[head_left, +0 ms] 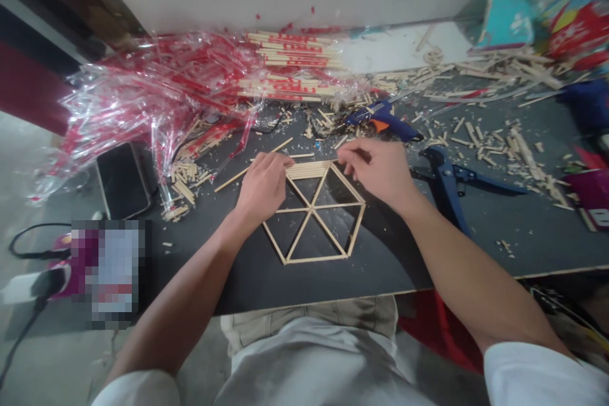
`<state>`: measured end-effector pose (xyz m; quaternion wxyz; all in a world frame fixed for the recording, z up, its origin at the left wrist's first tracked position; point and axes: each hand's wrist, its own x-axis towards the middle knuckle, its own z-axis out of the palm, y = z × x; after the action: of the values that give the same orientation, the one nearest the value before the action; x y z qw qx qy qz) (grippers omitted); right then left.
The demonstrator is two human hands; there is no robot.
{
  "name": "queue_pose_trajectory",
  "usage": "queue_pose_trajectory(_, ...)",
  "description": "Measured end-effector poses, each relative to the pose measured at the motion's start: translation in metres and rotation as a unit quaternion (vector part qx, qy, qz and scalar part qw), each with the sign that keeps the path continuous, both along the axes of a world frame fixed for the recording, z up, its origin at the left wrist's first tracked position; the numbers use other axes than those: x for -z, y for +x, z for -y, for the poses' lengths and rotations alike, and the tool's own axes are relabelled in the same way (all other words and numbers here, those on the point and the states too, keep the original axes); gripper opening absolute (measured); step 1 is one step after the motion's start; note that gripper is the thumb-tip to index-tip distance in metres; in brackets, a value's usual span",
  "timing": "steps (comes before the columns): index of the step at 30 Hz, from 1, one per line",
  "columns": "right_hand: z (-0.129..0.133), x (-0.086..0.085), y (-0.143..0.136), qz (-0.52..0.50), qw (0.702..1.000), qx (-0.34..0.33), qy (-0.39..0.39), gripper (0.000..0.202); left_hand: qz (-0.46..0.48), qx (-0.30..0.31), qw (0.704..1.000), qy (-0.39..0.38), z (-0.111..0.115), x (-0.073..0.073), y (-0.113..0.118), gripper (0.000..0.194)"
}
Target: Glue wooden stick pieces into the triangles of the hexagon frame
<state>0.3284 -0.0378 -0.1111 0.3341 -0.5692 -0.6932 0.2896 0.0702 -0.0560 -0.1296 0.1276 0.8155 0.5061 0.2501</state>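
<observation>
A hexagonal frame of thin wooden sticks (315, 259), with spokes meeting at its centre, lies flat on the dark table. Its far triangle is partly filled by a row of parallel sticks (309, 170). At the left end of that row is my left hand (262, 185), fingers curled down and closed at the frame's far left corner. My right hand (375, 168) pinches at the far right corner, by the end of a wooden stick. The fingers hide most of what each hand grips. A long loose stick (231, 179) passes beneath my left hand.
Behind lie bundled chopsticks (295, 51) and a heap of clear-red wrappers (181, 70). A blue glue gun (380, 117) and blue cutter (445, 181) lie right, among stick offcuts (518, 146). A phone (122, 179) and power strip with cables (59, 266) are left.
</observation>
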Motion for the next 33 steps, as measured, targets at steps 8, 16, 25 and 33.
queue_pose_trajectory(8,0.003,-0.007,-0.003,0.021,0.998,-0.036,0.038,0.024,-0.009,0.004,1.0,-0.01,0.0,-0.002,0.0,0.028)
queue_pose_trajectory(16,0.001,0.005,-0.004,-0.081,0.995,-0.047,-0.016,0.026,-0.002,0.003,1.0,-0.011,0.0,-0.001,-0.001,0.027)
queue_pose_trajectory(25,0.004,0.001,-0.007,-0.113,0.994,-0.002,-0.006,0.021,0.001,0.007,1.0,-0.001,-0.001,0.0,-0.001,0.028)
queue_pose_trajectory(33,0.003,-0.002,-0.001,-0.043,0.996,-0.054,0.056,0.024,0.002,0.008,1.0,0.009,-0.001,0.001,-0.001,0.029)
